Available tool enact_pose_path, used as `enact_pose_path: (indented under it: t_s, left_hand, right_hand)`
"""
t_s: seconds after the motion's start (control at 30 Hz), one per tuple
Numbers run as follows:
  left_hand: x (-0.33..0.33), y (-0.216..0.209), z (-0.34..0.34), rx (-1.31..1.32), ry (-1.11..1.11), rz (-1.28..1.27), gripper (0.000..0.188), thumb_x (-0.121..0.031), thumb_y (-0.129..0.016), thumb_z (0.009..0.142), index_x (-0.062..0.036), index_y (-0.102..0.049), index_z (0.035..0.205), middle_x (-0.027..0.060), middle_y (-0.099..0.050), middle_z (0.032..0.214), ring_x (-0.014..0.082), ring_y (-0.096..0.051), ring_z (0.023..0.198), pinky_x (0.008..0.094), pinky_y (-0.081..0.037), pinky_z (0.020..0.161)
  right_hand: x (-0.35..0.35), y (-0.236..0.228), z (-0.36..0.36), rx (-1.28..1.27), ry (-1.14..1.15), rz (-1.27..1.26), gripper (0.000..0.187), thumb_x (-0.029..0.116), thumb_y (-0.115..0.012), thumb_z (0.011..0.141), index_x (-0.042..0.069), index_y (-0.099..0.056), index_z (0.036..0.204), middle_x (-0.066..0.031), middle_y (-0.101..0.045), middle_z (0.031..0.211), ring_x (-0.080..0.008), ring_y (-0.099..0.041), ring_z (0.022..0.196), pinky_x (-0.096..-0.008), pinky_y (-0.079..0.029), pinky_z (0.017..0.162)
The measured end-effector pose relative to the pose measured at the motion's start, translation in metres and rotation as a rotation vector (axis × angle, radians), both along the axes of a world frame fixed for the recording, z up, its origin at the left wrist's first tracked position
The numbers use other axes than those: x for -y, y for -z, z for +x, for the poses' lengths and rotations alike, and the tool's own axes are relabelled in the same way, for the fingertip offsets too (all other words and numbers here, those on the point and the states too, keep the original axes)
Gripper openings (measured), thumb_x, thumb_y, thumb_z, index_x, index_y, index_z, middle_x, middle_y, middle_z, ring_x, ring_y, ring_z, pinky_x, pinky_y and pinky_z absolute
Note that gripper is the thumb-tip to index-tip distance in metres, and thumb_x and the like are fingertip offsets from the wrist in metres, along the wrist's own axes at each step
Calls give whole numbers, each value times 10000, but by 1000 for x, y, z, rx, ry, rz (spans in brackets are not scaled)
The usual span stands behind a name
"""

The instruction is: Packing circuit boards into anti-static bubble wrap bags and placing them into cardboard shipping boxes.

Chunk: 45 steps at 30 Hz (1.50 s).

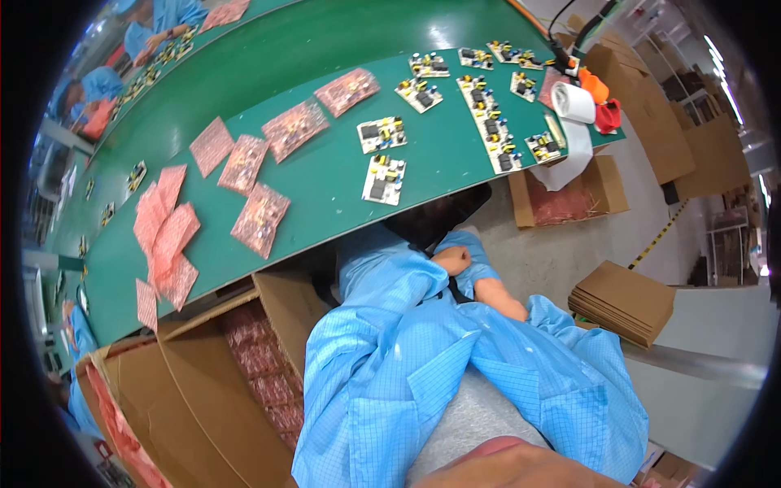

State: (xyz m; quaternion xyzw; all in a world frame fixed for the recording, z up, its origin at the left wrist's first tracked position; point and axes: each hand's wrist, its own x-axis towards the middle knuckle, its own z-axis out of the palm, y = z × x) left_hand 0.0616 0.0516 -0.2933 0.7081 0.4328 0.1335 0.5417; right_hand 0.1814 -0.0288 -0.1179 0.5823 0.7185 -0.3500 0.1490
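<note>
Green table; circuit boards beyond left hand

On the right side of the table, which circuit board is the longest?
The long strip, slanting down to the near edge of the table, left of the white roll; the other boards there are shorter.

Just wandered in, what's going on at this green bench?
A person in a blue smock is at a green bench, both hands off it. The left hand is near the lap, with nothing visible in it; the right hand is only partly visible beside it. Bare circuit boards lie at the bench's middle and right, pink bubble-wrap packs and loose pink pieces to the left. An open carton below holds more pink packs. Other people in blue are near more boards, upper left.
</note>
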Motion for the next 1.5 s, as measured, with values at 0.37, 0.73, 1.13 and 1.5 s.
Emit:
enact_pose_path:
  t_s: [0.37,0.73,1.13,1.5]
  left_hand:
    - [5,-99,-26,109,-184,169,309,-217,-560,843,-10,-646,1057,183,-691,1009,342,-665,930,418,-518,834]
    - [59,-202,-120,237,-695,399,207,-133,-566,911,-11,-646,1057,114,-701,978,204,-674,899,332,-534,804]
    - [-7,-303,-338,108,-1000,488,220,-101,-525,938,-7,-646,1096,84,-695,1023,141,-659,856,274,-554,738]
    - [-117,-203,-590,-251,-1021,800,251,-101,-561,866,-33,-672,1081,141,-702,1061,269,-667,982,368,-521,879]
  right_hand:
    - [-3,43,29,-20,-171,-92,294,232,-619,816,-51,-637,890,-297,-634,1001,-480,-608,953,-505,-512,754]
    - [23,-10,65,-386,-469,-4,331,193,-522,876,-20,-565,1126,-295,-545,1149,-465,-553,1055,-478,-465,895]
    - [11,104,22,9,231,-351,374,216,-506,933,13,-566,1241,-162,-585,1240,-321,-560,1116,-408,-445,946]
    - [97,-18,92,-403,321,-277,279,172,-509,959,24,-574,1187,-87,-635,1073,-201,-611,917,-321,-500,819]
